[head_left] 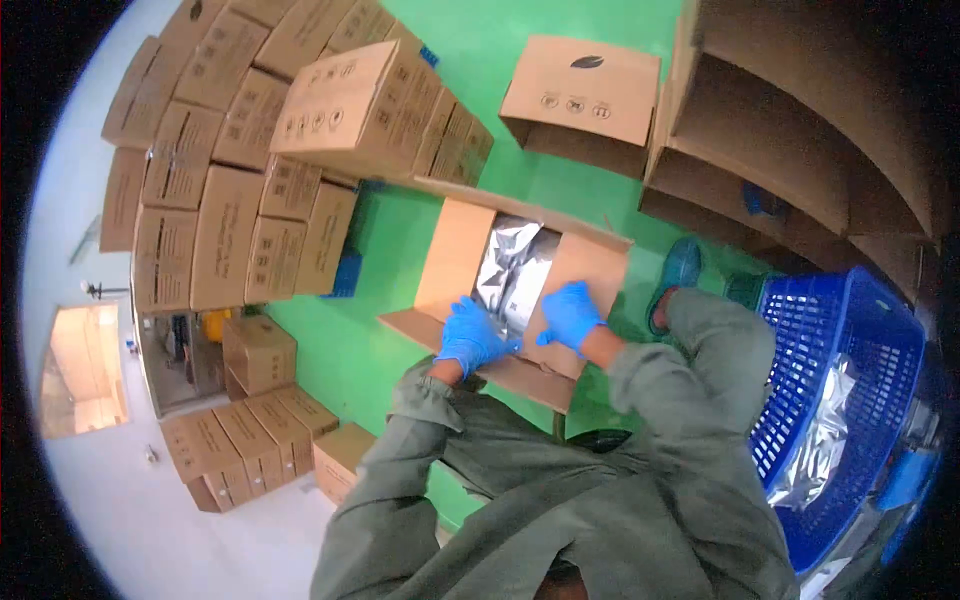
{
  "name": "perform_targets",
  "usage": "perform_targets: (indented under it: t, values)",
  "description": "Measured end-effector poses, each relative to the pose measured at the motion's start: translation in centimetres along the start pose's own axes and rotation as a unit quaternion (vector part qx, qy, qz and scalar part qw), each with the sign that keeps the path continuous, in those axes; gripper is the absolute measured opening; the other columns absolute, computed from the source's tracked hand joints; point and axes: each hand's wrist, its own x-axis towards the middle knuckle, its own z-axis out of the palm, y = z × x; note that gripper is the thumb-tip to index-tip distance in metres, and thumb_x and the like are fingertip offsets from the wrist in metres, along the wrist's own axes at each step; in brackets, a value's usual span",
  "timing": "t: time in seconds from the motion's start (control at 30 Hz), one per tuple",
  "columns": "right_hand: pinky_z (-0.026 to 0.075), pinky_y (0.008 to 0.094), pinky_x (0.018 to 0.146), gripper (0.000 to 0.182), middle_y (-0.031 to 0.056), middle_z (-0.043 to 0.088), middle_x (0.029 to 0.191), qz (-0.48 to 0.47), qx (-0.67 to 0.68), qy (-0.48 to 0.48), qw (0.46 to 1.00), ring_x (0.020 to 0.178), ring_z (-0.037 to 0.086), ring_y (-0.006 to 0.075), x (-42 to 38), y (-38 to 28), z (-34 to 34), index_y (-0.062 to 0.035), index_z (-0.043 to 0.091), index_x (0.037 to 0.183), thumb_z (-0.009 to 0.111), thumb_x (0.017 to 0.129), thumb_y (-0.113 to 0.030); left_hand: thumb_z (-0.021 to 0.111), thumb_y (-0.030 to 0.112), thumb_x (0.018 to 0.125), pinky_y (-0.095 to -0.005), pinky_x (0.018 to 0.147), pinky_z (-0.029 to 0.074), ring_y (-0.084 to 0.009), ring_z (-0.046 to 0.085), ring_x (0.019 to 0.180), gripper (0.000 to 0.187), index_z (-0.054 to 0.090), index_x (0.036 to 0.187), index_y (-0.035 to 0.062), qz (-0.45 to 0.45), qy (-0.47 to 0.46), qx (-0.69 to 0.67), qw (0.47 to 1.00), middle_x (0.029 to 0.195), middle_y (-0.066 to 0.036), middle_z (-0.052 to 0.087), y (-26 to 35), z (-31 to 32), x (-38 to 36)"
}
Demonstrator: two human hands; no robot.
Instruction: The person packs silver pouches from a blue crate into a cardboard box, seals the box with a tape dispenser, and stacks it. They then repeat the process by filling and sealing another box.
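An open cardboard box [450, 265] sits in front of me with its flaps folded outward. Inside it lie shiny silver foil pouches [508, 262]. My left hand [472, 334], in a blue glove, is at the near left corner of the opening, its fingers apart and the thumb reaching over the foil. Resting on the right side flap is my right hand [570, 316], also blue-gloved, fingers spread on the cardboard beside the pouches. Neither hand visibly holds anything, though the undersides of both are hidden.
Stacked cartons [230, 190] rise at the left, with more cartons [250, 445] below them. An open carton [583, 90] stands on the green floor [390, 235]. A blue basket [800, 390] holding a foil pouch [822, 440] is at my right. Large open boxes [760, 110] fill the upper right.
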Motion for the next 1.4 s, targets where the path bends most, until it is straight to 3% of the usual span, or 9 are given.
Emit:
perform_targets:
  t: [0.2,0.3,0.4,0.57,0.67,1.13,1.2,1.33,1.4]
  values:
    - [0.053,0.0445,0.071,0.050,0.0116,0.072,0.091,0.012,0.029,-0.119,0.992,0.085,0.069,0.0290,3.2,0.6,-1.0,-0.0104,0.075,0.092,0.076,0.065,-0.053,0.070,0.084,0.045,-0.0549,0.114,0.017,-0.0451,0.019,0.141,0.152,0.013,0.142,-0.0180,-0.028,-0.054,0.045,0.997,0.148,-0.034,0.021,1.4,1.3,-0.5]
    - [0.052,0.0432,0.084,0.053,0.0202,0.069,0.100,-0.063,0.065,-0.129,0.987,0.094,0.067,0.0330,2.0,2.1,-3.9,-0.0069,0.072,0.103,0.070,0.071,-0.049,0.070,0.084,0.043,-0.0626,0.104,0.028,-0.0432,0.039,0.128,0.139,0.030,0.137,-0.0094,-0.032,0.064,0.076,0.995,0.138,-0.029,0.036,0.5,3.9,0.6]
    - [0.033,0.0475,0.108,0.065,0.0181,0.048,0.137,-0.180,0.250,0.402,0.862,0.130,0.043,0.0335,4.3,-4.9,-18.3,-0.0049,0.047,0.135,0.066,0.080,-0.034,0.067,0.083,0.050,-0.0568,0.115,0.007,-0.0463,0.017,0.140,0.142,0.019,0.144,-0.0134,0.037,-0.047,0.070,0.996,0.150,-0.033,0.019,-0.2,4.6,1.1]
    - [0.031,0.0446,0.109,0.062,0.0105,0.048,0.138,-0.258,0.235,0.631,0.693,0.133,0.042,0.0275,9.1,-10.9,-26.7,-0.0084,0.049,0.135,0.067,0.079,-0.027,0.063,0.079,0.059,-0.0557,0.115,0.003,-0.0488,0.012,0.140,0.133,0.021,0.143,-0.0143,0.020,-0.083,0.054,0.995,0.149,-0.033,0.020,-0.1,4.0,1.1]
    - [0.021,0.0433,0.116,0.067,0.0181,0.037,0.148,-0.175,0.130,0.184,0.958,0.141,0.029,0.0306,16.4,-2.1,-4.7,-0.0011,0.035,0.144,0.052,0.091,-0.038,0.062,0.083,0.056,-0.0593,0.110,0.011,-0.0500,0.025,0.130,0.129,0.033,0.138,-0.0133,0.047,0.106,0.065,0.991,0.135,-0.030,0.035,-0.9,6.3,0.7]
    - [0.035,0.0474,0.105,0.071,0.0198,0.044,0.142,-0.081,-0.014,0.206,0.975,0.129,0.045,0.0319,3.7,0.5,-0.9,-0.0028,0.039,0.142,0.053,0.086,-0.044,0.059,0.078,0.065,-0.0598,0.114,0.001,-0.0546,0.008,0.139,0.113,0.038,0.143,-0.0017,0.019,-0.080,0.101,0.991,0.148,-0.036,0.020,1.1,3.7,0.3]
    - [0.046,0.0442,0.092,0.063,0.0212,0.056,0.128,-0.112,0.114,-0.213,0.964,0.109,0.058,0.0348,7.5,2.2,-6.2,-0.0040,0.050,0.132,0.053,0.085,-0.046,0.062,0.077,0.063,-0.0605,0.114,-0.001,-0.0553,0.005,0.139,0.119,0.036,0.141,-0.0076,0.016,-0.031,0.056,0.998,0.147,-0.037,0.020,0.5,5.0,1.6]
    - [0.045,0.0466,0.095,0.063,0.0221,0.053,0.132,0.014,0.110,0.329,0.938,0.114,0.056,0.0367,5.6,6.2,-15.7,-0.0042,0.050,0.133,0.050,0.090,-0.050,0.068,0.076,0.055,-0.0608,0.114,-0.001,-0.0571,0.004,0.138,0.135,0.022,0.142,-0.0152,-0.021,-0.029,0.025,0.999,0.147,-0.039,0.018,0.8,4.2,1.0]
    - [0.036,0.0495,0.102,0.068,0.0222,0.041,0.142,0.003,0.200,0.274,0.941,0.126,0.044,0.0361,6.0,6.2,-11.3,-0.0048,0.043,0.139,0.048,0.091,-0.052,0.067,0.076,0.057,-0.0607,0.113,-0.001,-0.0573,0.005,0.138,0.130,0.024,0.144,-0.0113,-0.024,-0.031,0.029,0.999,0.148,-0.038,0.017,0.1,5.0,1.3]
